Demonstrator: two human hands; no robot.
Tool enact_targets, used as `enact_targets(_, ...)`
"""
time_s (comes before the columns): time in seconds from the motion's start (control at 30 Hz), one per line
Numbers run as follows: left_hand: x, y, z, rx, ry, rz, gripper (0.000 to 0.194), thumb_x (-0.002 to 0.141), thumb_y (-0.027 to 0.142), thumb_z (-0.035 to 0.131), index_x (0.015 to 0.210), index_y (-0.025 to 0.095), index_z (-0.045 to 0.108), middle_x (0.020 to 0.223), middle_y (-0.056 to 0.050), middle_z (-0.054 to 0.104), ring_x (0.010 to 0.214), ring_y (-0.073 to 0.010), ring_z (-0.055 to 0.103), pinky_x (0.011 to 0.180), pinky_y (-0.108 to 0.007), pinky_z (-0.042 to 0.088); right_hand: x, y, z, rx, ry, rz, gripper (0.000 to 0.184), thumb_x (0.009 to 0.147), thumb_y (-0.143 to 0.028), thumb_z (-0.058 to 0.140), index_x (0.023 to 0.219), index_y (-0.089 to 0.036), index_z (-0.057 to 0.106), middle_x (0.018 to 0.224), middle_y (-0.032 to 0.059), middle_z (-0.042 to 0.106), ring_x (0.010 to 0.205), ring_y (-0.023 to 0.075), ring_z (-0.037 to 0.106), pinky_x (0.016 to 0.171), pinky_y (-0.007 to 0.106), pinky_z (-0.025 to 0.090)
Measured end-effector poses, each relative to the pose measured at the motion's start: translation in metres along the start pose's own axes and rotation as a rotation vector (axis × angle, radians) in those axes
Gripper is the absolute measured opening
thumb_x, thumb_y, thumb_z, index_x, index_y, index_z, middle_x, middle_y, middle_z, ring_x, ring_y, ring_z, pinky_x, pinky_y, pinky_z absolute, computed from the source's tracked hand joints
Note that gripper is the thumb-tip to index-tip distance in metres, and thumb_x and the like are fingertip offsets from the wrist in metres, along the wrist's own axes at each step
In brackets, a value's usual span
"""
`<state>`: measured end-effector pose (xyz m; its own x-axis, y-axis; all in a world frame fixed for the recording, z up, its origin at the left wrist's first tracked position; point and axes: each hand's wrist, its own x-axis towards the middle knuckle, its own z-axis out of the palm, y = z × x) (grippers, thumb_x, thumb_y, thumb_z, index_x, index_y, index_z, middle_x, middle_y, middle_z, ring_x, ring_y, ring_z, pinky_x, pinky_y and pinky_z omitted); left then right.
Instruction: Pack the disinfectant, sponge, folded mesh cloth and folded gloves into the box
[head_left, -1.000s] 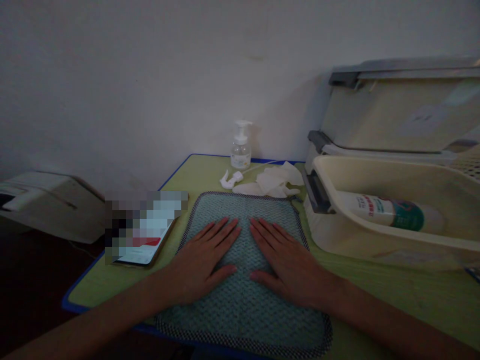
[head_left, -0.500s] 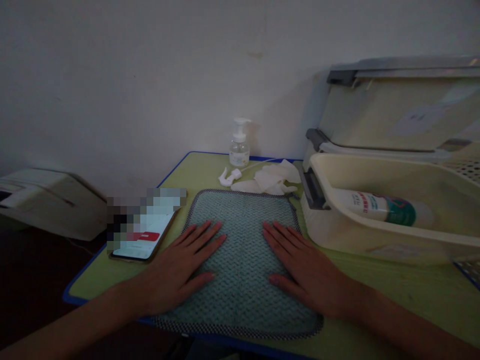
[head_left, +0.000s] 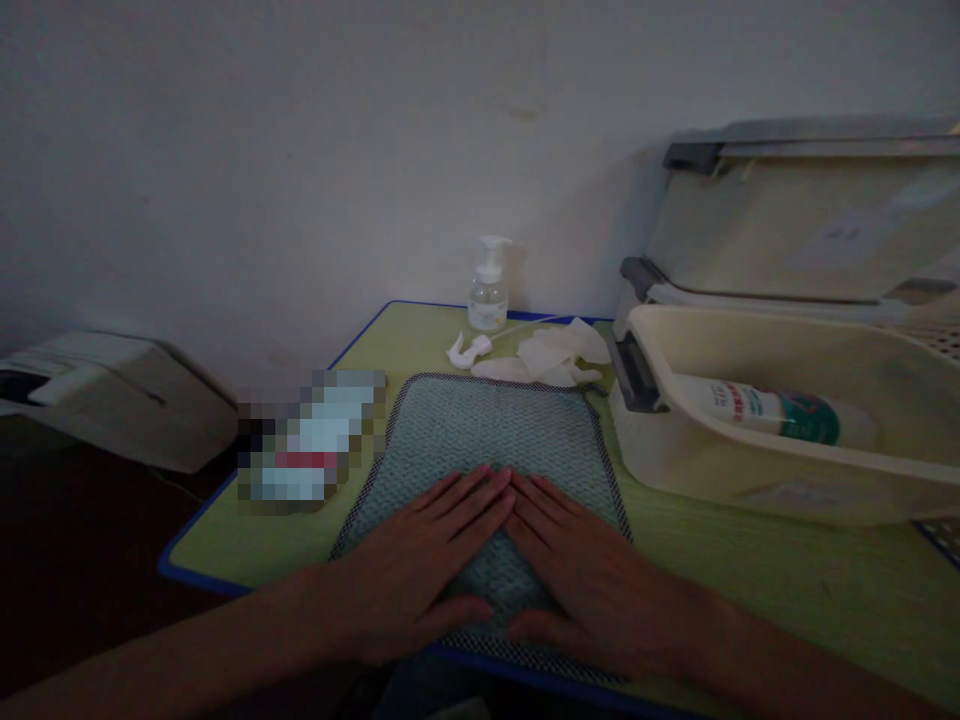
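Observation:
A light blue-green textured cloth (head_left: 495, 420) with a dark checked border lies flat on the green tabletop (head_left: 750, 590). Both palms rest on its near half. My left hand (head_left: 420, 560) has its fingers stretched out, pointing up and to the right. Mirrored against it, my right hand (head_left: 581, 570) lies flat with fingers extended. The fingertips of the two hands meet near the middle of the cloth, and the thumbs stay a little apart. Neither hand grips anything. Parts of the cloth's near corners are hidden under the hands and wrists.
A clear pump bottle (head_left: 488, 295), a white spray nozzle (head_left: 469, 350) and crumpled white wipes (head_left: 555, 355) sit behind the cloth. Left is a phone (head_left: 322, 440), blurred out. At right stands a cream bin (head_left: 712, 470) with a white-and-green can (head_left: 810, 418) inside.
Both hands have slid inward and toward me over the cloth, from apart to fingertips touching. The cloth still lies flat. The view has shifted slightly.

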<state>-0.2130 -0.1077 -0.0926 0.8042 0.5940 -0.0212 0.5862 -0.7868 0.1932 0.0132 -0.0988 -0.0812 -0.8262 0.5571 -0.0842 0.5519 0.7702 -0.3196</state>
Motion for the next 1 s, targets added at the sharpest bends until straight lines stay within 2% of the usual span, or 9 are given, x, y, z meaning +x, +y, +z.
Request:
enact_targets(0.1, -0.001, -0.002, 0.007, 0.001, -0.016, -0.018, 0.076, 0.093, 0.044, 0.04, 0.144, 0.026, -0.013, 0.155, -0.005, 0.003, 0.142, -0.0236, 0.004, 0.115, -0.043, 0.017, -0.005, 0.003, 0.001, 0.022, -0.032, 0.011, 0.077, 0.087, -0.053, 0.046, 0.142, -0.002, 0.027, 0.149, 0.0212, 0.017, 0.139, 0.0281, 0.013, 0.113, 0.044, 0.013)
enact_targets(0.23, -0.011, -0.002, 0.001, -0.005, -0.046, -0.008, 0.072, 0.093, 0.043, 0.041, 0.145, 0.028, -0.006, 0.154, -0.004, 0.005, 0.141, -0.0241, 0.006, 0.115, -0.045, 0.017, -0.017, 0.004, -0.002, 0.063, -0.064, 0.025, 0.072, 0.09, -0.051, 0.041, 0.144, -0.008, 0.021, 0.151, 0.0155, 0.013, 0.139, 0.025, 0.009, 0.113, 0.044, 0.012)
enact_targets(0.4, -0.024, 0.0, -0.01, 0.001, -0.113, -0.007, 0.071, 0.091, 0.045, 0.044, 0.145, 0.032, -0.001, 0.153, -0.005, 0.009, 0.14, -0.0267, 0.012, 0.112, -0.049, 0.022, -0.031, 0.005, -0.004, 0.068, -0.08, -0.014, 0.079, 0.086, -0.056, 0.046, 0.145, -0.011, 0.018, 0.151, 0.0141, 0.013, 0.139, 0.0255, 0.011, 0.112, 0.046, 0.015)
enact_targets(0.53, -0.032, -0.001, -0.01, 0.003, -0.119, 0.016, 0.08, 0.086, 0.046, 0.053, 0.145, 0.031, 0.001, 0.152, -0.006, 0.012, 0.139, -0.0304, 0.018, 0.11, -0.052, 0.026, -0.039, 0.004, -0.007, 0.028, -0.065, -0.064, 0.082, 0.082, -0.057, 0.053, 0.144, -0.013, 0.023, 0.15, 0.0135, 0.019, 0.138, 0.0263, 0.016, 0.111, 0.045, 0.02)
enact_targets(0.67, -0.035, -0.001, -0.005, 0.034, -0.111, 0.027, 0.087, 0.082, 0.036, 0.061, 0.146, 0.03, 0.002, 0.151, -0.007, 0.017, 0.137, -0.0294, 0.023, 0.109, -0.049, 0.029, -0.044, -0.002, -0.011, -0.085, 0.019, -0.093, 0.074, 0.083, -0.05, 0.054, 0.141, -0.011, 0.033, 0.146, 0.0127, 0.03, 0.136, 0.0256, 0.026, 0.111, 0.043, 0.025)
enact_targets(0.77, -0.036, 0.0, -0.001, 0.056, -0.087, 0.018, 0.086, 0.08, 0.03, 0.065, 0.146, 0.029, 0.008, 0.15, -0.006, 0.022, 0.137, -0.0281, 0.027, 0.109, -0.047, 0.031, -0.048, -0.005, -0.011, -0.146, 0.129, -0.123, 0.06, 0.085, -0.036, 0.05, 0.14, -0.013, 0.037, 0.141, 0.0096, 0.041, 0.133, 0.0224, 0.033, 0.109, 0.04, 0.029)
enact_targets(0.9, -0.035, 0.004, -0.003, 0.067, -0.081, 0.031, 0.081, 0.08, 0.028, 0.066, 0.145, 0.027, 0.018, 0.149, -0.006, 0.025, 0.136, -0.0276, 0.028, 0.11, -0.045, 0.031, -0.054, -0.005, -0.003, -0.237, 0.245, -0.166, 0.055, 0.082, -0.019, 0.045, 0.136, -0.014, 0.041, 0.137, 0.0081, 0.048, 0.131, 0.0204, 0.038, 0.106, 0.038, 0.036)
enact_targets(1.0, -0.034, 0.006, -0.006, 0.087, -0.095, 0.028, 0.077, 0.079, 0.026, 0.067, 0.143, 0.026, 0.025, 0.149, -0.006, 0.026, 0.135, -0.0283, 0.029, 0.109, -0.044, 0.032, -0.056, -0.002, 0.008, -0.363, 0.272, -0.183, 0.05, 0.08, -0.012, 0.042, 0.13, -0.013, 0.047, 0.134, 0.007, 0.051, 0.126, 0.02, 0.044, 0.102, 0.035, 0.041)
